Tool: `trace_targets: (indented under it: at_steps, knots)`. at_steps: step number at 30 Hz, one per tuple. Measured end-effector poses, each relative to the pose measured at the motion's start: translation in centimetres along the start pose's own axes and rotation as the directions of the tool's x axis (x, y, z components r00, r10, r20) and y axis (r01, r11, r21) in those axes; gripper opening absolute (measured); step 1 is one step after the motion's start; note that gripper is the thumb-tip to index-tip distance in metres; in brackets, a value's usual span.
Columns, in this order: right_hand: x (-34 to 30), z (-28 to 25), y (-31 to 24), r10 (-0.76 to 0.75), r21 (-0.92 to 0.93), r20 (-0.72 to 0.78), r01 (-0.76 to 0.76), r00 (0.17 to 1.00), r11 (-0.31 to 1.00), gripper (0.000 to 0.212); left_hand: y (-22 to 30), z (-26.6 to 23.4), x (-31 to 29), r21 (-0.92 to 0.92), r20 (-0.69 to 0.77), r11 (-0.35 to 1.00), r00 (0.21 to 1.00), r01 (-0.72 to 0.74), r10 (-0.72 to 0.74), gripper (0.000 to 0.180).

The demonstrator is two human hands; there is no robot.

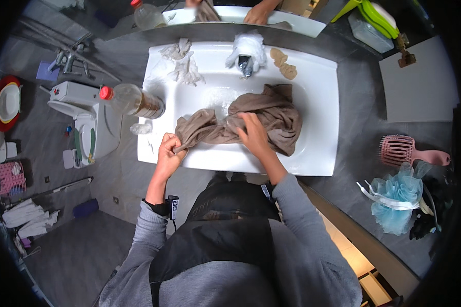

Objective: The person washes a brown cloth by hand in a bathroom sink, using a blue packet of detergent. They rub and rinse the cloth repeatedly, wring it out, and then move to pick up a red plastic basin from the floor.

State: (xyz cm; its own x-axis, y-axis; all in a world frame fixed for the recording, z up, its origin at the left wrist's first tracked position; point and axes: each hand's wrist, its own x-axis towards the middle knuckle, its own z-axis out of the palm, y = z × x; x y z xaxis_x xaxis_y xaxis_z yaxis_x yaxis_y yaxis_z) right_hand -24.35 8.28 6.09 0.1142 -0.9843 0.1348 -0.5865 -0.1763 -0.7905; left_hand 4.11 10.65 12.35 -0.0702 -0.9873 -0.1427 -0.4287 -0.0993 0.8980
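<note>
Brown cloth [264, 115] lies in white sink [320, 153]; left hand [168, 153] grips its twisted end, right hand [253, 134] clutches its middle.

Wet taupe-brown fabric garment [261, 115] plain, unpatterned; rectangular white ceramic basin [320, 92]; clear plastic bottle [130, 100] red-capped, brown liquid inside; pale blue mesh bath sponge [397, 197]; pink slotted plastic hairbrush [407, 152]; counter dark grey.

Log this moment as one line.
left hand: grips brown cloth end | right hand: presses cloth middle | white sink
</note>
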Motion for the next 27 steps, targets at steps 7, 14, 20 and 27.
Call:
trace_targets:
  at_steps: [7,14,20,27]
  knots:
    - [4.5,8.1,-1.6,0.266,0.492,0.705,-0.723,0.657,0.485,0.061,-1.4,0.1,-4.6,0.113,0.064,0.993,0.998,-0.028,0.021,0.027]
    - [3.0,8.6,-2.1,0.416,0.691,0.604,-0.707,0.679,0.151,0.052,-1.9,1.3,-6.3,0.334,0.111,0.935,0.981,0.116,-0.161,0.031]
    - [0.9,7.2,-2.4,0.239,0.776,0.627,-0.568,0.741,-0.274,0.062,-0.5,4.3,-2.1,0.509,-0.087,0.86,0.993,-0.026,0.082,0.058]
    - [4.1,-1.1,-3.9,0.366,0.837,0.206,-0.357,0.907,0.414,0.044,1.4,4.1,1.9,0.328,-0.158,0.938,0.973,-0.107,0.167,0.029]
